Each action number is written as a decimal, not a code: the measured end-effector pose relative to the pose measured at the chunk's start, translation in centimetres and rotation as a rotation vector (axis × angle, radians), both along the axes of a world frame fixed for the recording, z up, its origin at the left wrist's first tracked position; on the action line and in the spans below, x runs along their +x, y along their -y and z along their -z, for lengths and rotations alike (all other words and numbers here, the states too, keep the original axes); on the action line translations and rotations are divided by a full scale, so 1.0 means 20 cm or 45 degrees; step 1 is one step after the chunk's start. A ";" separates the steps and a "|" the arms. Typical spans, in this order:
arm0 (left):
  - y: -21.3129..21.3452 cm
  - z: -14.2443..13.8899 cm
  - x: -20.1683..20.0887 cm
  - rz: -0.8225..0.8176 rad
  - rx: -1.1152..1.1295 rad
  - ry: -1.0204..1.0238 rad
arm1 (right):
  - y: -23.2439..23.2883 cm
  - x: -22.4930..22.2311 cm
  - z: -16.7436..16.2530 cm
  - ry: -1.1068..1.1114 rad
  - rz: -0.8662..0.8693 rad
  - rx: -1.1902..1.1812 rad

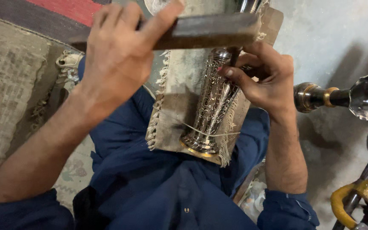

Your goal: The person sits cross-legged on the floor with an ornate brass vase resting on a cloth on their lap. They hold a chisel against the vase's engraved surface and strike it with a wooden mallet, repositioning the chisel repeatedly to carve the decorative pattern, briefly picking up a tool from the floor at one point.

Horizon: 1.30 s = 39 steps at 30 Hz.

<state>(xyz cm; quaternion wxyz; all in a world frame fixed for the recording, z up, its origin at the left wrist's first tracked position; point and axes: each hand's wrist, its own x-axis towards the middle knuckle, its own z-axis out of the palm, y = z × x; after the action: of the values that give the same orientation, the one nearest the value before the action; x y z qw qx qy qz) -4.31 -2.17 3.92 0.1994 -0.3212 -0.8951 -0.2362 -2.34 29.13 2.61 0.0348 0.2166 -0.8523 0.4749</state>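
My left hand is raised and grips a dark rectangular metal bar held level like a hammer above the work. Below it an engraved silvery metal vase lies on a frayed cloth-covered board resting on my lap, tied down with a thin string. My right hand pinches a thin dark chisel against the upper part of the vase. The chisel's tip is hidden by my fingers.
Dark blue clothing covers my lap. A woven mat lies at the left. At the right stand dark and brass metal pieces and a chrome pipe with a yellow wrap on a grey concrete floor.
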 end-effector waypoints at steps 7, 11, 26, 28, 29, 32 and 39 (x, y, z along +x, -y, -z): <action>0.00 -0.01 0.00 0.042 0.059 0.024 | 0.00 0.01 0.00 -0.009 -0.080 -0.067; 0.00 0.00 0.00 0.083 0.104 0.079 | -0.02 0.02 0.01 0.014 -0.114 -0.085; 0.01 -0.01 -0.02 0.013 0.069 0.099 | -0.01 0.01 0.00 -0.029 -0.141 -0.101; 0.01 -0.01 -0.02 0.096 0.264 0.190 | -0.02 0.00 0.01 0.007 -0.169 -0.120; 0.02 -0.01 -0.01 0.084 0.250 0.167 | -0.02 0.00 0.01 0.018 -0.185 -0.128; 0.02 0.00 -0.02 0.000 0.061 -0.001 | -0.02 0.01 0.02 0.026 -0.120 -0.136; -0.01 0.02 -0.04 0.116 0.160 0.180 | 0.03 0.06 0.06 0.053 0.028 -0.370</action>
<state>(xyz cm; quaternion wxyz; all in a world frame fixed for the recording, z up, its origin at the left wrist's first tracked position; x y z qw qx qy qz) -5.03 -1.92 3.55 0.1445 -0.3308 -0.8749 -0.3229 -1.14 28.48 1.37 0.0533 0.1899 -0.7774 0.5972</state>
